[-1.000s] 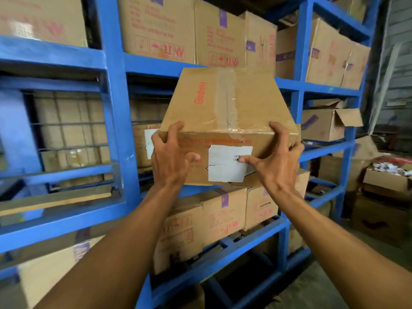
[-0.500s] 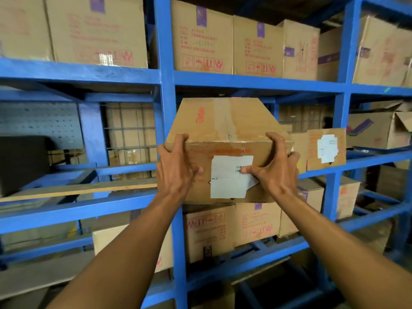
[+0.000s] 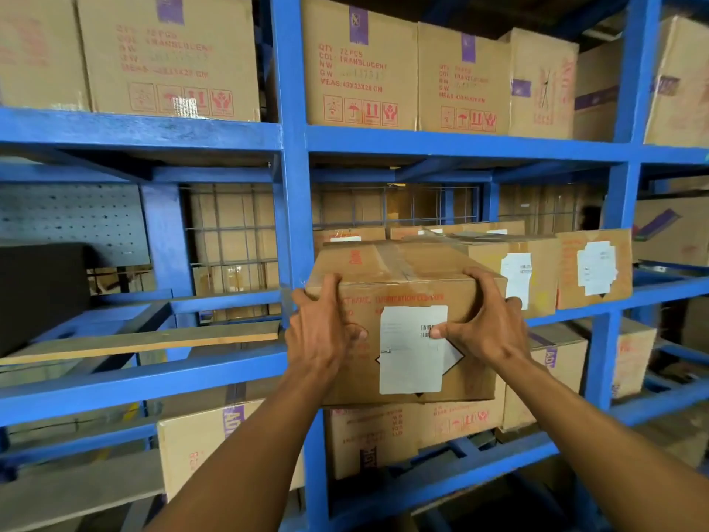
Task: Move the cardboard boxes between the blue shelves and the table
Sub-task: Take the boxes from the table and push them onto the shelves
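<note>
Hands both gripping box (image 3: 406,278): left hand (image 3: 322,335) and right hand (image 3: 487,328) on opposite top corners, fingers over top edge, thumbs on front face. Two-sided clamp keeps it level. Shelves (image 3: 295,147): middle bay has gap left of neighbour box (image 3: 533,270). Held box lined up there, at front rail. Resting or not, can't tell. Label (image 3: 412,362) faces out, probably for reading.

Soft even daylight, mild motion blur, edges bowed by wide-angle lens.
</note>
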`<state>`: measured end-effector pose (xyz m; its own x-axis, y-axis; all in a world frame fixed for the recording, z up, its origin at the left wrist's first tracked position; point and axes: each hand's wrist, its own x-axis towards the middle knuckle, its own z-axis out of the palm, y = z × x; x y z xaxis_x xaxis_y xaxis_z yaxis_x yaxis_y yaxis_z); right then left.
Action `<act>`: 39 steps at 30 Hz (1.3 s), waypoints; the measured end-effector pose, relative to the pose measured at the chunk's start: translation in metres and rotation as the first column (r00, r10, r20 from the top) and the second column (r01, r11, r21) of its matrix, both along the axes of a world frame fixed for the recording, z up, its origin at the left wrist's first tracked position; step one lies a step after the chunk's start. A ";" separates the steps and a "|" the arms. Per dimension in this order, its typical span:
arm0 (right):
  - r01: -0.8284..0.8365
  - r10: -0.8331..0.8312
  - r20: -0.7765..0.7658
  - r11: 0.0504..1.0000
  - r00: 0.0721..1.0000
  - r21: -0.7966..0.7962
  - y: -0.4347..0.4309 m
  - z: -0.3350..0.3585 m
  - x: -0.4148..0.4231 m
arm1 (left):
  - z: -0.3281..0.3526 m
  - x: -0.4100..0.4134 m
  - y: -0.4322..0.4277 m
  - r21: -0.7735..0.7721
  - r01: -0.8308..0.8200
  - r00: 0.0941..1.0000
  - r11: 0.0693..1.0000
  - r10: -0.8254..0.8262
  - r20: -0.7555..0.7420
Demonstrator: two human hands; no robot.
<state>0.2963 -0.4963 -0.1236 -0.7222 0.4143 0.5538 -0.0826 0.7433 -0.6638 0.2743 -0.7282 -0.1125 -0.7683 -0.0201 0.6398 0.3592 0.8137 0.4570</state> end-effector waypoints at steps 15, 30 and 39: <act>0.069 0.156 -0.390 0.861 0.907 0.505 0.041 -0.032 -0.132 | -0.038 -0.126 0.070 -0.253 -0.269 0.833 0.929 0.093 -0.545; 0.300 0.163 -0.660 0.793 0.734 0.530 0.062 -0.037 -0.250 | -0.034 -0.194 0.097 -0.141 -0.500 0.665 0.855 0.274 -0.695; 0.311 0.154 -0.669 0.795 0.727 0.521 0.065 -0.026 -0.286 | -0.026 -0.228 0.103 -0.165 -0.539 0.695 0.826 0.325 -0.642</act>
